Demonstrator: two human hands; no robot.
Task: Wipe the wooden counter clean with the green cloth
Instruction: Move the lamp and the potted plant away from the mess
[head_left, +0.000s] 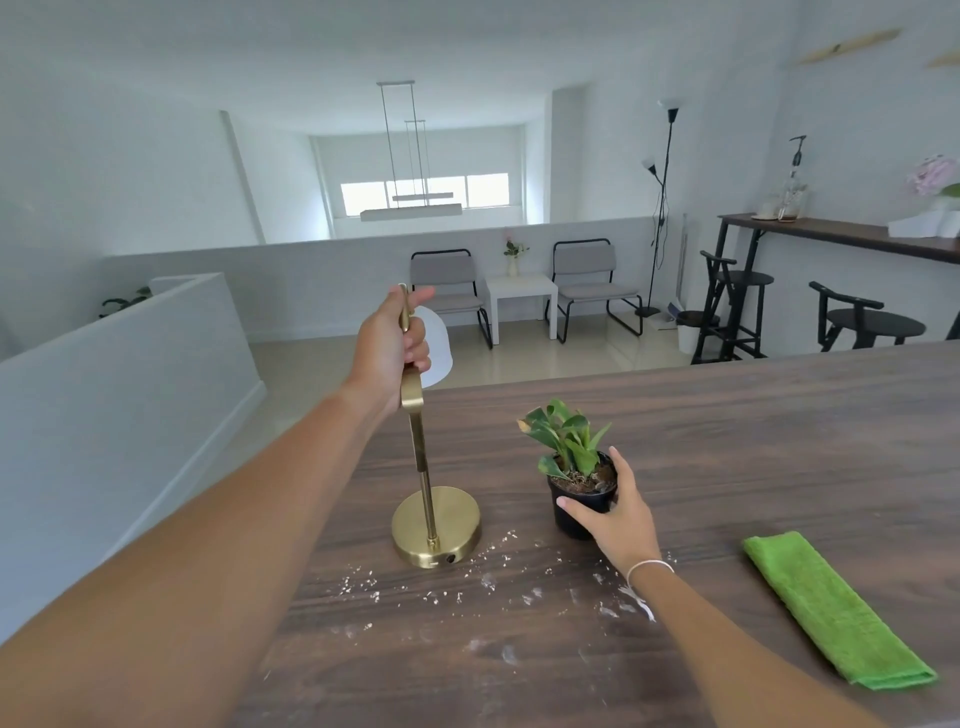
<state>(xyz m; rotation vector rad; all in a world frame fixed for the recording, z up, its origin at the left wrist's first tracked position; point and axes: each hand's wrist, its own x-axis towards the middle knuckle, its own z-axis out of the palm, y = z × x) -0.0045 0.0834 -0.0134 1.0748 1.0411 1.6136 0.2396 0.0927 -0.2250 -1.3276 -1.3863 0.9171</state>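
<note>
Head view: left hand (387, 348) fingers gripping brass lamp stem (418, 447), right hand (621, 512) wrapped round black plastic plant pot (576, 506) mid-frame; folded green cloth (831, 608) lower right on crumb-strewn dark wooden worktop (753, 447).

Green cloth lying idle on a dirty wooden counter

We are looking down at the wooden counter (727, 415), a dark brown slab with a streaky grain, which is carrying a scatter of white crumbs and pale smears across its near middle. The green cloth (836, 608) is lying flat on the right side of that surface, folded into a long narrow strip and running diagonally from upper left to lower right, its fuzzy texture showing. It is sitting well apart from the white mess, with nothing touching it.
</note>
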